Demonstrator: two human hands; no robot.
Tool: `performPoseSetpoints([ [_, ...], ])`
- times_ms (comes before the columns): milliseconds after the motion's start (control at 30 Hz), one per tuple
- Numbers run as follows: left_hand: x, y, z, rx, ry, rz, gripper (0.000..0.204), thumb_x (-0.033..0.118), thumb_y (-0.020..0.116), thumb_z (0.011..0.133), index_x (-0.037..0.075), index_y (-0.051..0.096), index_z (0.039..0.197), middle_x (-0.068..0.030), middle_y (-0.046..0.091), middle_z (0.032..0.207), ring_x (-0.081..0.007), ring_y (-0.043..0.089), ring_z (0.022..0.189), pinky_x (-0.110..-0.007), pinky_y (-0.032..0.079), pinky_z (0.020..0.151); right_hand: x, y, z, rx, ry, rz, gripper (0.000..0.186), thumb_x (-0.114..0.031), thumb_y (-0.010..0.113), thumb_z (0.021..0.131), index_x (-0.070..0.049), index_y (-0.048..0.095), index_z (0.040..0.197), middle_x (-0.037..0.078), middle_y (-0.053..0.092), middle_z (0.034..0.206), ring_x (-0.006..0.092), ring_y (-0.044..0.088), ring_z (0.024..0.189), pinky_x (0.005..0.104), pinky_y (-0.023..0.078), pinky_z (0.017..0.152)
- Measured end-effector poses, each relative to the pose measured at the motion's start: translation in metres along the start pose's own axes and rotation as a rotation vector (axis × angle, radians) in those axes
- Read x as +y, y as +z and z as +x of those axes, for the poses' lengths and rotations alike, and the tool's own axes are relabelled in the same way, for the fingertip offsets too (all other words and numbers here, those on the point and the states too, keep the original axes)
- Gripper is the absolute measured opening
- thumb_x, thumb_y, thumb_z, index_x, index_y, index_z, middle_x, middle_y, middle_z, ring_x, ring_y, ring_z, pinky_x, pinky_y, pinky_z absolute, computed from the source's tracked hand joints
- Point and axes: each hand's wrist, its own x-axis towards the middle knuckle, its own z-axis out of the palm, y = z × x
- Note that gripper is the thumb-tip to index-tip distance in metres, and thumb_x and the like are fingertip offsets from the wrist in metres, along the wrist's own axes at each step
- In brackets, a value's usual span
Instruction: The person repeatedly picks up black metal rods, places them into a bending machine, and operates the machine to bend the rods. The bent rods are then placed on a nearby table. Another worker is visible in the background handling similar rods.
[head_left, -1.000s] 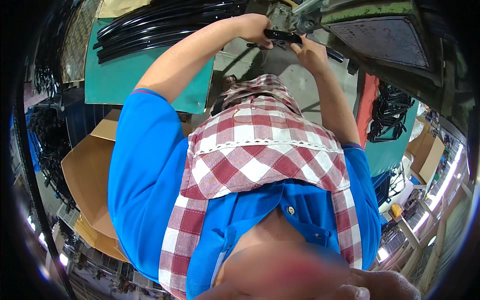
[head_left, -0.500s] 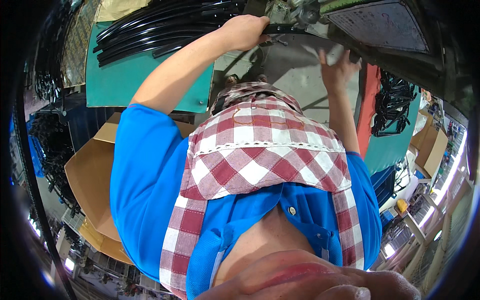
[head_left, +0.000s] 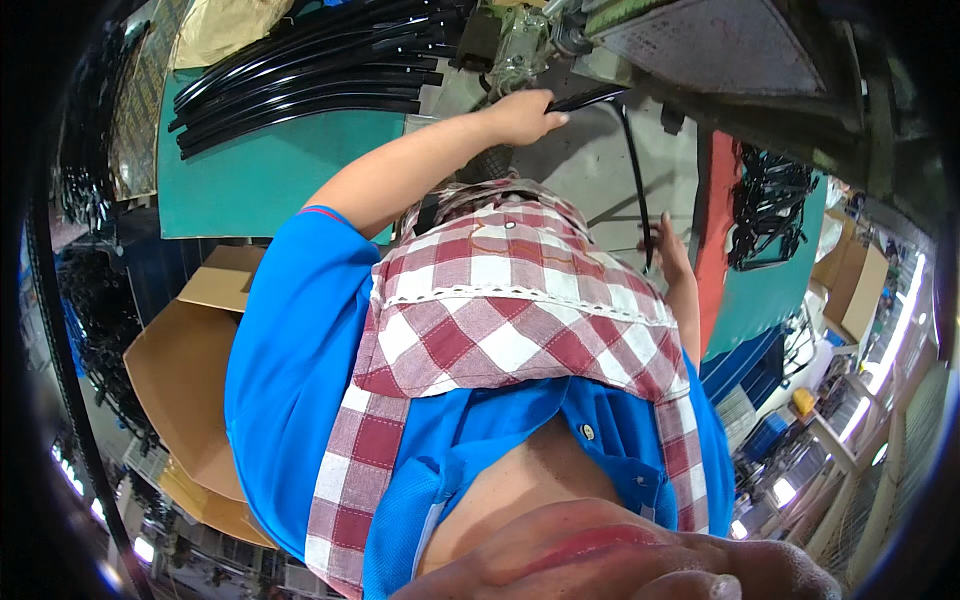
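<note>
My left hand [head_left: 522, 117] is closed around a black tube [head_left: 592, 98] below the machine, at the upper middle. From there a slim black bent tube [head_left: 632, 160] curves over and runs down toward me. Whether the two lengths are one piece I cannot tell. My right hand [head_left: 670, 246] is at the lower end of the bent tube, its fingers around it and the thumb pointing up. On the green table [head_left: 290, 170] at the left lies a stack of curved glossy black tubes [head_left: 310, 85].
The metal machine [head_left: 720, 60] overhangs the upper right. Beyond a red edge [head_left: 715, 230], small black bent parts [head_left: 770, 210] lie on another green surface [head_left: 765, 300]. An open cardboard box [head_left: 185, 380] stands by my left elbow, near black parts [head_left: 95, 320].
My right hand has come down toward me from beside the machine and is now at the bent tube's end. My left hand has shifted slightly right and nearer. The view has shifted a little.
</note>
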Motion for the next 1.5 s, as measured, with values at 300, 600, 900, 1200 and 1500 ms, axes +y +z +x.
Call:
performPoseSetpoints([
  [300,-0.017,0.062,0.02,-0.456,-0.308,-0.228,0.032,0.029,0.059,0.09,0.002,0.061,0.107,-0.0184,0.067,0.103,-0.0344,0.063,0.101,-0.042,0.048,0.088,-0.152,-0.078,-0.161,-0.324,-0.78,0.004,0.111,-0.059,0.085,0.054,0.009,0.042,0.13,0.019,0.058,0.118,0.0253,0.06,0.104,0.0372,0.045,0.092],
  [600,-0.067,-0.058,0.004,-0.34,0.008,0.535,0.022,0.021,0.063,0.08,0.005,0.07,0.093,-0.0207,0.068,0.092,-0.0371,0.065,0.09,-0.046,0.051,0.077,-0.203,-0.034,-0.127,0.107,-0.876,-0.461,0.024,0.009,0.054,0.081,-0.002,0.061,0.102,0.007,0.061,0.101,0.0145,0.057,0.093,0.0265,0.046,0.081],
  [900,-0.01,-0.144,0.088,0.416,0.023,0.672,0.02,0.02,0.061,0.081,0.004,0.071,0.088,-0.0203,0.069,0.087,-0.0313,0.068,0.087,-0.041,0.053,0.079,-0.144,0.088,-0.035,0.105,-0.865,-0.827,0.025,-0.009,0.068,0.078,-0.001,0.065,0.101,0.02,0.065,0.092,0.0366,0.061,0.089,0.0411,0.049,0.078],
  [1200,-0.07,-0.141,0.157,0.415,-0.052,0.731,0.024,0.013,0.052,0.087,0.011,0.068,0.103,-0.014,0.068,0.106,-0.031,0.066,0.101,-0.043,0.053,0.084,-0.11,0.14,-0.04,0.202,-0.796,-0.67,0.026,-0.012,0.071,0.078,0.0,0.065,0.099,0.019,0.067,0.088,0.0345,0.065,0.081,0.0389,0.05,0.071],
  [1500,-0.083,-0.147,0.144,0.566,0.002,0.541,0.014,0.011,0.059,0.079,0.012,0.069,0.089,-0.0153,0.068,0.093,-0.0337,0.066,0.092,-0.045,0.053,0.077,-0.119,0.158,-0.039,0.058,-0.786,-0.642,0.025,-0.01,0.069,0.076,-0.002,0.066,0.1,0.019,0.068,0.095,0.0361,0.065,0.088,0.0399,0.05,0.078],
])
